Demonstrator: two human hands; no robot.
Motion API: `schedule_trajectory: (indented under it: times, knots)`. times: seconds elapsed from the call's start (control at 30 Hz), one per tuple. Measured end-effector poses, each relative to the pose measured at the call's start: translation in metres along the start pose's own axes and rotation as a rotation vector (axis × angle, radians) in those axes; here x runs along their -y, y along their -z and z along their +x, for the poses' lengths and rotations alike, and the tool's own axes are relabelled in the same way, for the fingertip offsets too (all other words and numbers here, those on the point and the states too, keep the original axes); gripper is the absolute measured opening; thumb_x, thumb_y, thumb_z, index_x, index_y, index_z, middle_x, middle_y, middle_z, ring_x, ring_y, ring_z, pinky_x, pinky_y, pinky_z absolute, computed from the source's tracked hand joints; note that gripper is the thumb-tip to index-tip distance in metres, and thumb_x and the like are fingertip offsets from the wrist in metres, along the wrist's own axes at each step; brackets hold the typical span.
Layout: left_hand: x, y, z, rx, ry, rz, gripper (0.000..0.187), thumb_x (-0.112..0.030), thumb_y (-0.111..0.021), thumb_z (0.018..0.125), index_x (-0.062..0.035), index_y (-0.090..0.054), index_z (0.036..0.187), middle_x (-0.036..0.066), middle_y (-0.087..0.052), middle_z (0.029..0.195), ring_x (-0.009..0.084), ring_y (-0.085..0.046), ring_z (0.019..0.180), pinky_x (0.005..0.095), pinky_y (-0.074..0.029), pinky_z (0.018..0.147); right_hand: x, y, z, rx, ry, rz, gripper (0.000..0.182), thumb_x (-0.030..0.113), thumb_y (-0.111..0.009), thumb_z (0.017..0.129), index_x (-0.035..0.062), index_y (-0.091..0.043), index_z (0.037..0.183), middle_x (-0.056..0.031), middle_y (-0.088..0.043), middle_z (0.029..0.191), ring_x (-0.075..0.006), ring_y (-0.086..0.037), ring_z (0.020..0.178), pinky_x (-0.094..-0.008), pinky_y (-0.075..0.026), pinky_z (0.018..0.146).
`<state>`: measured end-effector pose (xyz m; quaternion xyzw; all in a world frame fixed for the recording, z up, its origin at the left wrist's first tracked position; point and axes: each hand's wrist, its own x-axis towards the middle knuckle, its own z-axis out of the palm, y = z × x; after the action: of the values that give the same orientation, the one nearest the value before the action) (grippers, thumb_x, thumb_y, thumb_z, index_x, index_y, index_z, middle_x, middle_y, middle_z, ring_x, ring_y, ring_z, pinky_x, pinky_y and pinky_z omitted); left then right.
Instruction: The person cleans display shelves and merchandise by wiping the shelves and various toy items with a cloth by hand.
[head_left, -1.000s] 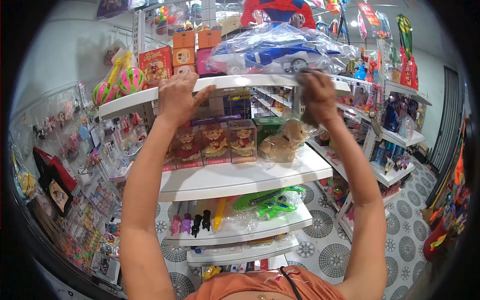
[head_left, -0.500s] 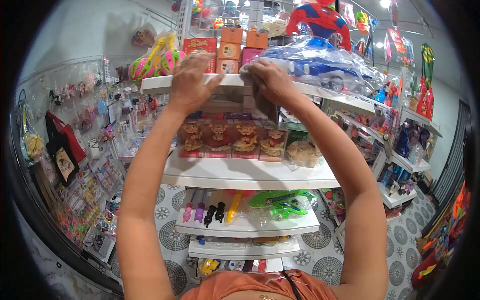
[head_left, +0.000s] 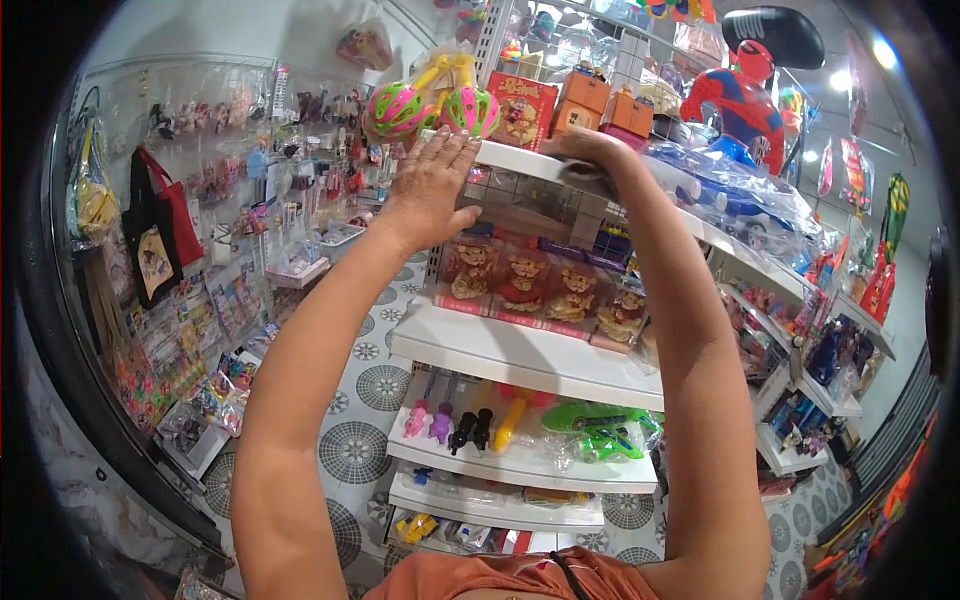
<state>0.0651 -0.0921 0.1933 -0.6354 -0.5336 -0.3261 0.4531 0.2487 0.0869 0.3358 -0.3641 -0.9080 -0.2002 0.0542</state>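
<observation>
Fingers stretched out, my left hand (head_left: 430, 190) rests at the left end of the white top shelf (head_left: 525, 162), just under the pink and green balls (head_left: 472, 112) with yellow handles. My right hand (head_left: 600, 152) is closed on a dark grey cloth (head_left: 585, 178) at the shelf's front edge, mostly hidden by the hand. Behind it stand orange boxes (head_left: 582, 98) and a red box (head_left: 522, 108). To its right lie blue toys in clear plastic (head_left: 740, 205).
Boxed golden figurines (head_left: 522, 285) line the second shelf (head_left: 520, 345). Lower down lie small pink, purple and black toys and a green toy (head_left: 600, 420). A Spider-Man inflatable (head_left: 735, 105) stands at the back right. Packaged goods hang on the left wall, near a black bag (head_left: 150, 245).
The view has turned left, so the shelves appear farther right and tilted. My left hand has come to the shelf's left end. My right hand stays on the edge with the cloth.
</observation>
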Motion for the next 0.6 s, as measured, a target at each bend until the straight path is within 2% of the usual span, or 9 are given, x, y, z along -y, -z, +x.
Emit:
schedule_trajectory:
  times: [0.07,0.1,0.13,0.2,0.27,0.3,0.37,0.5,0.6]
  knots:
    - [-0.001,0.001,0.000,-0.007,-0.011,-0.001,0.076,-0.032,-0.065,0.071,-0.0033,-0.032,0.133,0.017,-0.034,0.135,0.0303,-0.028,0.128,0.0411,-0.020,0.107,0.035,0.003,0.000,-0.401,0.616,-0.307,0.023,0.019,-0.049,0.083,0.0069,-0.060,0.100,-0.0085,-0.062,0.091,-0.0213,-0.061,0.084,-0.0324,-0.048,0.072]
    - [-0.001,0.002,0.000,-0.010,-0.018,0.000,0.076,-0.032,-0.065,0.071,-0.0036,-0.032,0.133,0.017,-0.034,0.135,0.0303,-0.028,0.128,0.0411,-0.020,0.107,0.052,0.006,-0.012,-0.577,0.746,-0.260,0.020,0.014,-0.050,0.084,0.0068,-0.060,0.099,-0.0083,-0.061,0.090,-0.0223,-0.060,0.085,-0.0329,-0.049,0.074]
    - [0.000,0.002,0.000,-0.013,-0.023,0.000,0.076,-0.032,-0.065,0.071,-0.0039,-0.032,0.133,0.017,-0.035,0.135,0.0302,-0.029,0.128,0.0411,-0.021,0.107,0.066,0.008,-0.020,-0.271,0.331,0.348,0.032,0.018,-0.044,0.090,0.0066,-0.052,0.119,-0.0111,-0.060,0.104,-0.0193,-0.058,0.089,-0.0276,-0.044,0.083]
    - [0.000,0.001,0.000,-0.018,-0.028,0.003,0.077,-0.031,-0.066,0.070,-0.0042,-0.031,0.133,0.016,-0.035,0.135,0.0303,-0.029,0.128,0.0411,-0.021,0.107,0.075,0.013,-0.056,-0.344,0.379,0.364,0.036,0.028,-0.049,0.088,0.0054,-0.055,0.116,-0.0088,-0.061,0.099,-0.0152,-0.057,0.088,-0.0270,-0.043,0.080]
    - [0.001,0.000,-0.001,-0.027,-0.026,0.009,0.077,-0.031,-0.067,0.070,-0.0042,-0.031,0.133,0.016,-0.035,0.134,0.0305,-0.029,0.128,0.0411,-0.021,0.107,0.043,0.008,-0.066,-0.262,0.370,0.457,0.042,0.035,-0.052,0.086,0.0053,-0.055,0.116,-0.0081,-0.062,0.097,-0.0138,-0.056,0.087,-0.0269,-0.043,0.077]
    - [0.001,-0.001,-0.001,-0.033,-0.023,0.007,0.078,-0.031,-0.067,0.070,-0.0042,-0.030,0.133,0.016,-0.035,0.135,0.0306,-0.029,0.128,0.0411,-0.021,0.107,0.032,0.004,-0.075,-0.227,0.079,0.597,0.042,0.035,-0.053,0.086,0.0032,-0.057,0.113,-0.0084,-0.062,0.096,-0.0142,-0.056,0.083,-0.0265,-0.044,0.076]
    - [0.000,-0.002,-0.001,-0.043,-0.020,0.006,0.079,-0.031,-0.068,0.069,-0.0040,-0.030,0.133,0.016,-0.035,0.135,0.0309,-0.029,0.128,0.0411,-0.020,0.107,-0.021,-0.014,-0.087,-0.343,0.187,0.344,0.041,0.033,-0.055,0.085,-0.0002,-0.058,0.110,-0.0075,-0.063,0.089,-0.0114,-0.056,0.075,-0.0263,-0.045,0.070]
    - [-0.003,-0.001,-0.001,-0.041,-0.011,-0.009,0.082,-0.032,-0.069,0.068,-0.0035,-0.030,0.133,0.015,-0.035,0.135,0.0307,-0.029,0.128,0.0412,-0.020,0.107,-0.069,-0.018,-0.117,-0.311,0.102,0.174,0.030,0.026,-0.052,0.086,-0.0004,-0.063,0.094,-0.0136,-0.063,0.086,-0.0217,-0.059,0.071,-0.0317,-0.046,0.065]
    - [-0.008,0.000,-0.001,-0.042,0.009,-0.005,0.083,-0.033,-0.070,0.067,-0.0034,-0.030,0.133,0.015,-0.035,0.135,0.0304,-0.028,0.128,0.0411,-0.021,0.107,-0.086,-0.023,-0.093,-0.329,0.107,-0.237,0.027,0.022,-0.048,0.086,0.0000,-0.063,0.081,-0.0180,-0.060,0.078,-0.0296,-0.059,0.070,-0.0361,-0.047,0.065]
